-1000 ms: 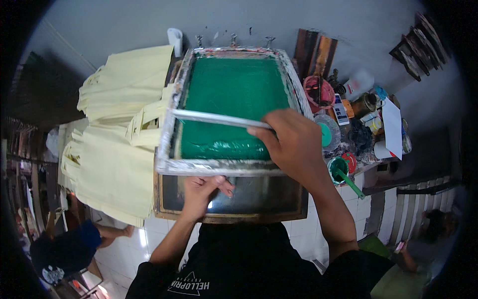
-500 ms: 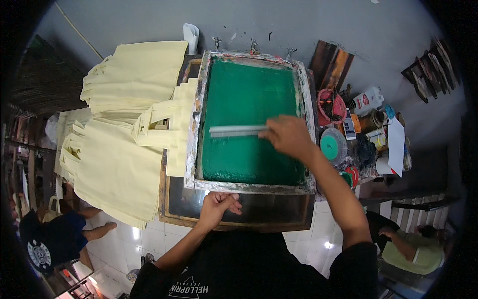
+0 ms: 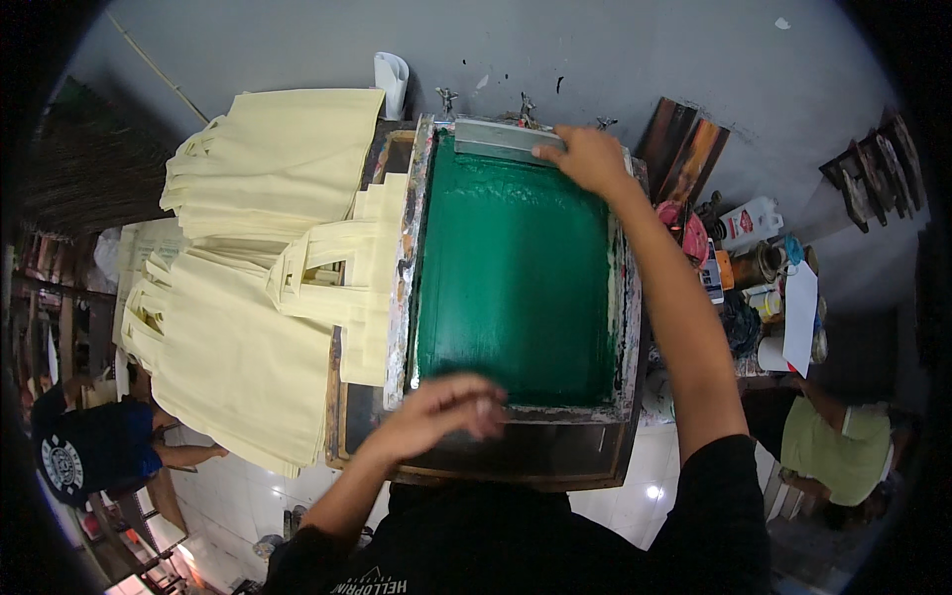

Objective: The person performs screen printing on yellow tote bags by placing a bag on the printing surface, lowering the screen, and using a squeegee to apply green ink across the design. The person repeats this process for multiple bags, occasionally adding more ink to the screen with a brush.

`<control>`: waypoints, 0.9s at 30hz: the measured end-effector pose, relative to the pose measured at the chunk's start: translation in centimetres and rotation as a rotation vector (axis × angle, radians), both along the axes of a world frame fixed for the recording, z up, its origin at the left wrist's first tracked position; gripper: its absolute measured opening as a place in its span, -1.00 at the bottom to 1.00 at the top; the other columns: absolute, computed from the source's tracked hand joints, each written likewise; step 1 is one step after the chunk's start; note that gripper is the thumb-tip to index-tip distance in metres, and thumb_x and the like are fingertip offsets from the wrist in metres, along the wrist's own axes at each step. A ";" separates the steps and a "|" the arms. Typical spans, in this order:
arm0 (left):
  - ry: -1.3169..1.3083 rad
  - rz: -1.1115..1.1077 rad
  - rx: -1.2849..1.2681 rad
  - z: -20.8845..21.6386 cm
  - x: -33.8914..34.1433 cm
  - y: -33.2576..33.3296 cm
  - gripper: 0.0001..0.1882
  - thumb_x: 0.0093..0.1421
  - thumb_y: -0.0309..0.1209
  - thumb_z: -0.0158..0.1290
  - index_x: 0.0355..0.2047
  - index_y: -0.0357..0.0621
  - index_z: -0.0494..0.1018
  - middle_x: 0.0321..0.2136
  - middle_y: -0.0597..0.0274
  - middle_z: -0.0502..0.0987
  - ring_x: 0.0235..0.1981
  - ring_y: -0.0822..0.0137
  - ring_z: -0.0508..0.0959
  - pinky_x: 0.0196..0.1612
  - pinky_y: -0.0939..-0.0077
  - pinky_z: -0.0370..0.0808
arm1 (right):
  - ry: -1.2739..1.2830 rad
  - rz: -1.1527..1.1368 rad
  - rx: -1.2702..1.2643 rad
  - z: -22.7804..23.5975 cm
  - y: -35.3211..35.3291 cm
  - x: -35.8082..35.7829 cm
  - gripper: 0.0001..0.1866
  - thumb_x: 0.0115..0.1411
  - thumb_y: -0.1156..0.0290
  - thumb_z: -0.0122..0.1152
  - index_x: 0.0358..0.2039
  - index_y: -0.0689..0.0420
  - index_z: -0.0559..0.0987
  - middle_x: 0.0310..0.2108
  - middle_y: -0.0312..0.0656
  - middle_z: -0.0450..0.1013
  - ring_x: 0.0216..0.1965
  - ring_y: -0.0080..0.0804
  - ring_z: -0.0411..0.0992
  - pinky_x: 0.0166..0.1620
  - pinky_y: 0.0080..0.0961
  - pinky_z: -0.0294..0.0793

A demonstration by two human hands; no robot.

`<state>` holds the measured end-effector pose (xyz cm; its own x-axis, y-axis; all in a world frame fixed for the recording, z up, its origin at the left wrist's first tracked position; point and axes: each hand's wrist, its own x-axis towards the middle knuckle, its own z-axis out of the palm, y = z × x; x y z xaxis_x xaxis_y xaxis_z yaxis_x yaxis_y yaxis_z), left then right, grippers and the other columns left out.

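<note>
Scene: a person bends over a screen-printing frame (image 3: 516, 273) set on a dark wooden printing table (image 3: 496, 461), seen from above, against a grey wall.

Right hand: the right hand (image 3: 585, 159) reaches to the far end of the frame, its fingers curled down over a squeegee (image 3: 496, 139) lying across the far rail.

Left hand: the left hand (image 3: 441, 412) hovers at the frame's near edge, fingers loosely bent and motion-blurred; whether it grips the rail or only rests on it cannot be told.

Squeegee: a long, pale bar spanning nearly the frame's width; it looks rigid and light, best held from above at mid-length or with a hand toward each end so the blade stays level.

Frame: a metal rectangle, its rails crusted with dried ink of many colours; likely stiff and moderately heavy, to be gripped by the near rail rather than the mesh.

Mesh: taut and coated in wet green ink, glossy and streaked; it would be slippery and easily marked, and a fingertip could dent it.

Tote bags: a stack of cream cloth tote bags (image 3: 258, 288) spreads over the left of the table, handles trailing toward the frame; soft, limp, matt and prone to pick up stains.

Right of table: a cluttered bench with ink tubs (image 3: 759, 263), a white bottle (image 3: 749, 220) and a sheet of paper (image 3: 799, 312).

Others: a person in a dark shirt (image 3: 89, 451) sits low at left; another in green (image 3: 848, 451) at right.
</note>
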<state>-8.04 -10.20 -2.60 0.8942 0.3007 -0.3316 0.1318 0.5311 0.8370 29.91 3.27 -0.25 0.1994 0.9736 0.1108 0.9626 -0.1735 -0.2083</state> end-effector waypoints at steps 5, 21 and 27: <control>0.034 0.487 1.251 2.5 9.1 12.4 -0.69 0.28 -0.36 0.16 -0.02 -0.23 0.54 -0.13 0.05 0.63 -0.13 0.08 0.63 -0.01 0.23 0.52 | -0.163 -0.023 0.136 -1.7 -1.9 -3.1 -0.37 0.15 -0.27 0.25 -0.36 0.16 0.62 -0.38 0.01 0.62 -0.29 0.02 0.61 -0.25 -0.03 0.56; 0.340 0.268 1.415 1.1 7.2 12.5 -0.76 0.19 -0.31 0.24 -0.21 -0.19 0.64 -0.33 -0.08 0.64 -0.27 -0.08 0.62 -0.17 0.14 0.52 | -0.070 0.100 0.118 -2.2 -12.9 -8.9 -0.42 0.15 -0.20 0.27 -0.42 0.17 0.57 -0.40 -0.06 0.56 -0.30 -0.05 0.57 -0.29 -0.10 0.53; 0.359 0.207 1.416 1.6 2.2 5.1 -0.81 0.19 -0.40 0.24 -0.23 -0.24 0.64 -0.33 -0.06 0.63 -0.29 -0.06 0.61 -0.17 0.17 0.53 | -0.030 0.136 0.210 -3.2 -20.4 -13.6 -0.47 0.11 -0.15 0.33 -0.49 0.13 0.49 -0.52 -0.14 0.46 -0.43 -0.10 0.51 -0.39 -0.16 0.47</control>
<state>-5.84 -5.10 -0.96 0.7311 0.6654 0.1511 0.4654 -0.6482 0.6028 16.34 -17.15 -3.45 0.0621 0.9462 0.3174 0.9804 0.0018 -0.1970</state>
